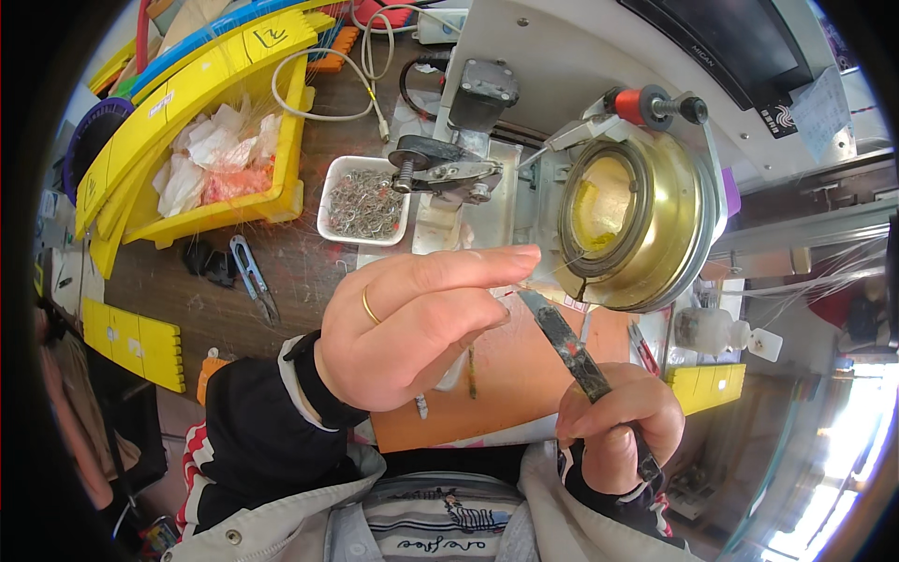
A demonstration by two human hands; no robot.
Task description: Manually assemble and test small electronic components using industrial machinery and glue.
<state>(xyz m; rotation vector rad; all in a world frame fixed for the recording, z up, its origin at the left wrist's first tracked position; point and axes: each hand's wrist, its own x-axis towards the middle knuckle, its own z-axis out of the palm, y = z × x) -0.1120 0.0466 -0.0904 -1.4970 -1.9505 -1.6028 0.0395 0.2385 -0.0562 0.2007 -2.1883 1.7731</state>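
I had the right hand (623,421) closed firmly round a dark flat tool (567,347), below the brass-coloured drum (670,220). The tool slanted up and leftward, its pale tip just off the drum's lower left, right beside the left fingertips. The left hand (412,323), a ring on one finger, was further left of the drum, its index finger straight and the other fingers bent in a narrow curl. A thin reddish thing seemed to show at those fingertips, but it was too small for me to tell whether they gripped it. Well left of the drum I saw a white tray (325,211) of metal hooks (365,201); below the drum lay an orange-brown mat (524,393).
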